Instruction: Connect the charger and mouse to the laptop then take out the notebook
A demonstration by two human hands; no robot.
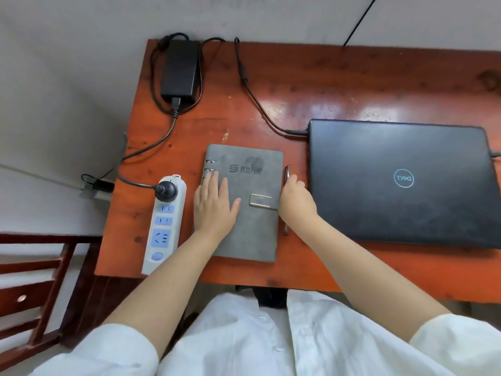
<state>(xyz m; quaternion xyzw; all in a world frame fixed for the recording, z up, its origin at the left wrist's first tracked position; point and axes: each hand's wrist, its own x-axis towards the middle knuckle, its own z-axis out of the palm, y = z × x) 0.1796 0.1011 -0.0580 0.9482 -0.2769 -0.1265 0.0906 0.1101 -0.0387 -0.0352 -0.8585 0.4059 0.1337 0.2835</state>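
The orange-red wooden counter [311, 77] carries everything, and the largest piece, the closed Dell laptop [401, 183], lies flat toward its right edge with the logo reading upside down to the person, so the hinge side faces the near edge. A black charger lead [254, 96] runs into its left side, which suggests that connection is made; a plug or cable end shows at its right side by the frame edge, but no mouse is in view. The grey notebook [244, 202] sits at the middle of the near edge, just left of the laptop, its long axis running from the near edge to the far edge, ring spine to the left and clasp to the right. The charger brick [180, 69] rests at the far left corner, feeding the white power strip [165, 223] along the left edge. The left hand [214, 210] lies flat and open on the cover, probably steadying it. The right hand [296, 200] curls at the notebook's right edge by a pen [286, 175]; I cannot tell whether its grip has closed on anything.
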